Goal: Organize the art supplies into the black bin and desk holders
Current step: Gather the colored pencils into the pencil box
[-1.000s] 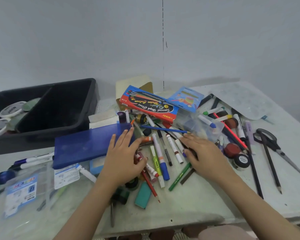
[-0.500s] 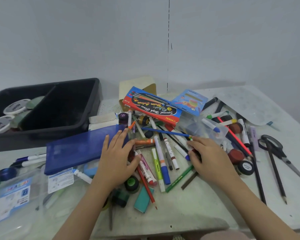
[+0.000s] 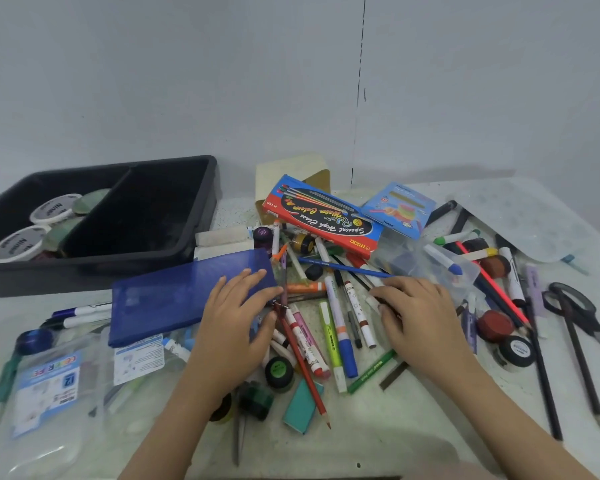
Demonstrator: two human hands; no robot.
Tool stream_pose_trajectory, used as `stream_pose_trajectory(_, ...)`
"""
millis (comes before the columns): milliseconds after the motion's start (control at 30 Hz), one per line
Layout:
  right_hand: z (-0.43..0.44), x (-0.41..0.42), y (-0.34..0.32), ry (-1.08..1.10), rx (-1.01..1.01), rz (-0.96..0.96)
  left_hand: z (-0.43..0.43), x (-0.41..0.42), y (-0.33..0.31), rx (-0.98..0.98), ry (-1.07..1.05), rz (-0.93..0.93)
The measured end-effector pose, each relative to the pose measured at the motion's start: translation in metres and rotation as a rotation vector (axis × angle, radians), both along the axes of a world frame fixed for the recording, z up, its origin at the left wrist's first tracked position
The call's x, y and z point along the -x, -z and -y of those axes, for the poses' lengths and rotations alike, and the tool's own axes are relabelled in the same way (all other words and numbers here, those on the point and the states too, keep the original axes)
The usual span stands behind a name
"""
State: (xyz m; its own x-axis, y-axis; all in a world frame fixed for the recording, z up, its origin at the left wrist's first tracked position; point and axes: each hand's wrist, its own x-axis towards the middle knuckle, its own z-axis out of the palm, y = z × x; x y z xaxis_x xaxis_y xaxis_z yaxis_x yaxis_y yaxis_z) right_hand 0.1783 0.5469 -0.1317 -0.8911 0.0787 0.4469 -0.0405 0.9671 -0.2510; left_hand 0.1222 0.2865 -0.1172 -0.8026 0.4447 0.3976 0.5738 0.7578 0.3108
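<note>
The left hand (image 3: 236, 327) lies flat and relaxed at the middle of the frame. Its straight fingers rest on the right corner of a flat blue case (image 3: 187, 296), and its thumb points toward a red pencil (image 3: 302, 362) just beside it. To the right of centre, the right hand (image 3: 420, 317) has bent fingers with their tips down on a cluster of white markers. It may be gripping one, but I cannot tell.

Between the two hands, a blue-capped marker (image 3: 340, 327) and a yellow-green highlighter (image 3: 329, 344) lie side by side on the tabletop (image 3: 395, 427). A green pencil (image 3: 371, 372) lies slanted just below the right hand. Below the left hand are a small black pot with a green lid (image 3: 279, 370) and a teal eraser (image 3: 302, 407).

Above the hands, a red watercolour box (image 3: 323, 220) leans over the pile, with a small blue box (image 3: 399, 206) touching its right end and a cream cardboard holder (image 3: 291, 171) behind it. The black bin (image 3: 84, 275) stands at the upper left, just behind the blue case. Its left compartment holds white-lidded jars (image 3: 54, 207). Scissors (image 3: 568, 303) lie at the far right edge among long dark pencils, and a clear plastic pouch (image 3: 49, 386) lies at the lower left.
</note>
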Motion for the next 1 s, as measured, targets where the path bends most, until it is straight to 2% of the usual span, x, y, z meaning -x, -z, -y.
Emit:
stream_pose_trajectory(167,0.003,-0.008,-0.009,-0.050,0.114,-0.031,0.005,-0.004,-0.005,-0.139,0.016,-0.048)
stream_pose_trajectory(300,0.003,-0.010,-0.014,-0.044,0.205,-0.117,0.005,-0.004,-0.011,-0.134,0.020,-0.040)
stream_pose_trajectory(433,0.001,0.000,-0.016,-0.044,0.130,-0.169,0.003,-0.003,-0.011,-0.141,0.011,-0.019)
stream_pose_trajectory(567,-0.002,0.024,-0.024,-0.001,-0.028,-0.209,0.001,-0.002,-0.006,-0.107,0.009,-0.008)
stream_pose_trajectory(667,-0.002,0.046,-0.027,0.037,-0.157,-0.148,0.001,-0.002,-0.001,-0.109,0.007,-0.013)
stream_pose_trajectory(767,-0.001,0.065,-0.024,0.040,-0.193,-0.104,0.000,-0.004,0.003,-0.132,0.002,-0.014)
stream_pose_trajectory(933,-0.003,0.071,-0.024,0.018,-0.166,-0.353,0.002,-0.003,0.006,-0.208,-0.005,-0.005)
stream_pose_trajectory(1000,-0.008,0.066,-0.027,-0.038,-0.149,-0.388,0.002,-0.005,0.004,-0.250,-0.014,-0.019)
